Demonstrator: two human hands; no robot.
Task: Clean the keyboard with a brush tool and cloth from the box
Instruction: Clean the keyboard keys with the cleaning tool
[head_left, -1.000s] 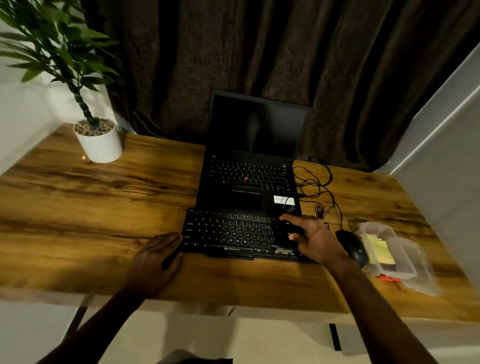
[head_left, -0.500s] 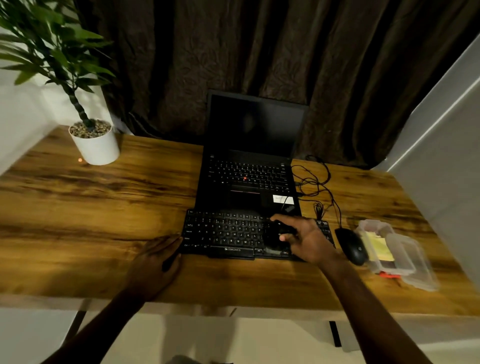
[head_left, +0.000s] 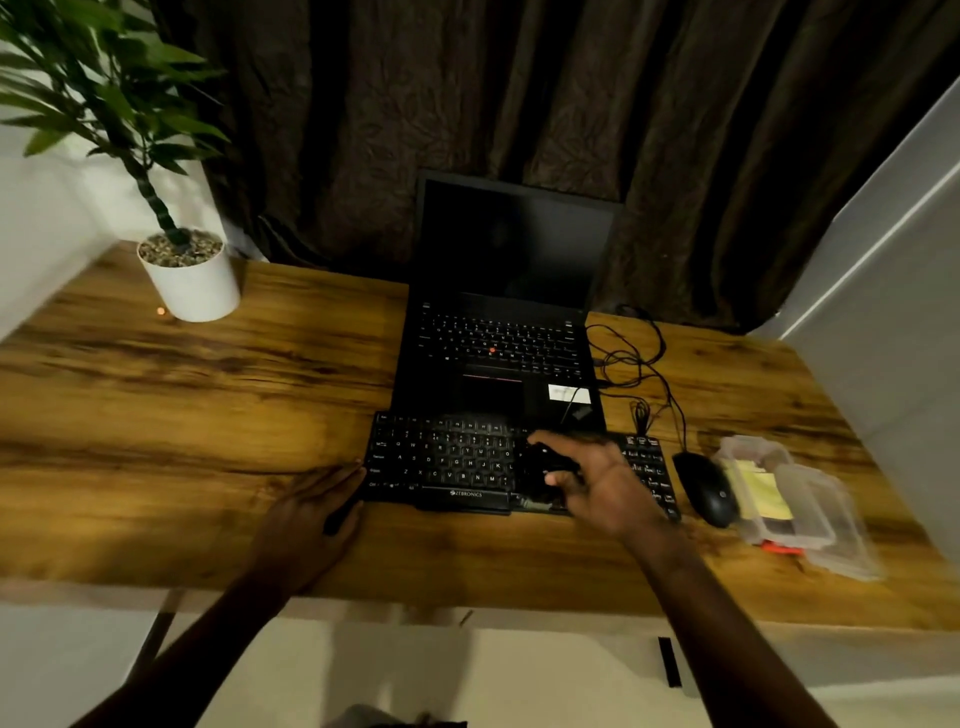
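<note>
Keyboard (head_left: 447, 462) lies near the worktop's (head_left: 156, 415) front edge, just before the open laptop (head_left: 498, 353). Your right hand (head_left: 602, 483) curls around a dark brush tool (head_left: 545, 462) over the keys' right half. Your left hand (head_left: 306, 519) lies flat, fingers straight, at the keyboard's left end. The clear box (head_left: 800, 509) sits by the right edge, beside the mouse (head_left: 706, 488).

The left hand (head_left: 306, 522) and right hand (head_left: 608, 488) were bare, likewise the left forearm (head_left: 208, 642) and right forearm (head_left: 722, 629); dark clothing (head_left: 395, 721) showed beneath.
</note>
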